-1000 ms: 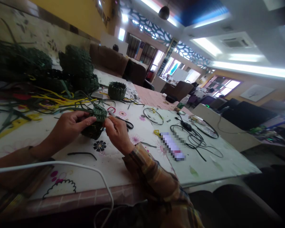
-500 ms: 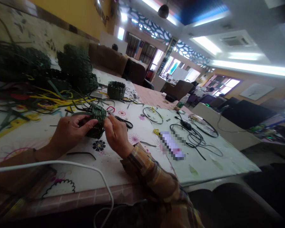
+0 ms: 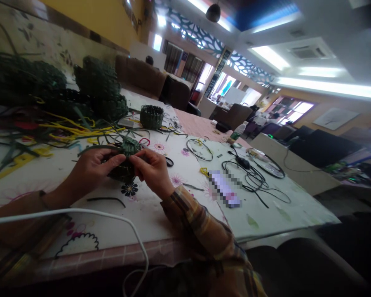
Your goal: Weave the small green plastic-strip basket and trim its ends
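A small woven green basket [image 3: 130, 145] is held over the white flowered tablecloth, tilted, with its dark side partly covered by my fingers. My left hand [image 3: 94, 167] grips it from the left, thumb pressed on the weave. From the right, my right hand [image 3: 151, 167] pinches at the basket's near side, fingertips close to the left thumb. Whether a strip end lies in that pinch is too small to make out. Black-handled scissors [image 3: 169, 161] lie partly hidden behind my right hand.
A finished-looking green basket [image 3: 151, 117] stands beyond my hands. Dark green baskets [image 3: 100, 82] are heaped at the back left, near yellow strips [image 3: 77, 131]. A black cable [image 3: 250, 177] and a bottle [image 3: 238, 132] are to the right. A white cord [image 3: 111, 213] crosses the front.
My right hand has shifted slightly left, its fingers moving from beside the basket to its near side by my left thumb. The basket has turned a little in my left hand.
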Motion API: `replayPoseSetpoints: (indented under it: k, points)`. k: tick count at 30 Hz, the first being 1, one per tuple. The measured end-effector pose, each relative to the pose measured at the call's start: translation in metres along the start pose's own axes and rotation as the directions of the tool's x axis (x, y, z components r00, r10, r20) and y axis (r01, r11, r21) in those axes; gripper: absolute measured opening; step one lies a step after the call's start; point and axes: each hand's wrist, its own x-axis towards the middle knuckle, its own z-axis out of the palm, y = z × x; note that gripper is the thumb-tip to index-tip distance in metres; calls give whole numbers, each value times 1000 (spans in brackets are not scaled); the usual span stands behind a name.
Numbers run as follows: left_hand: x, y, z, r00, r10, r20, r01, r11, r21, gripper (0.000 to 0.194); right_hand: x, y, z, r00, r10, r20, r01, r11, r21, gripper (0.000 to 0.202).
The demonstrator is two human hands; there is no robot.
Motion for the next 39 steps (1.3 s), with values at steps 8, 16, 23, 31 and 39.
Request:
replayPoseSetpoints:
  k: [8,16,23,31,39]
  points:
    - [-2,2,-1,995,-52,87,74,962,-262,47,3,-1,-8,987,62,146,-87,981,174,46]
    - [-1,-2,-1,999,-29,-19,27,992,-120,44,4,5,-6,998,-53,-27,45,971,-234,50]
    - [6,-6,-11,973,-78,-217,99,992,84,48,30,25,-49,989,71,-126,-143,594,-791,35]
    - [13,-19,-15,952,-87,-294,133,981,140,53,35,33,-79,922,344,-177,-211,65,-975,56]
    - [14,-21,-14,952,14,-305,35,987,156,41,34,28,-65,925,362,-115,-137,35,-990,53]
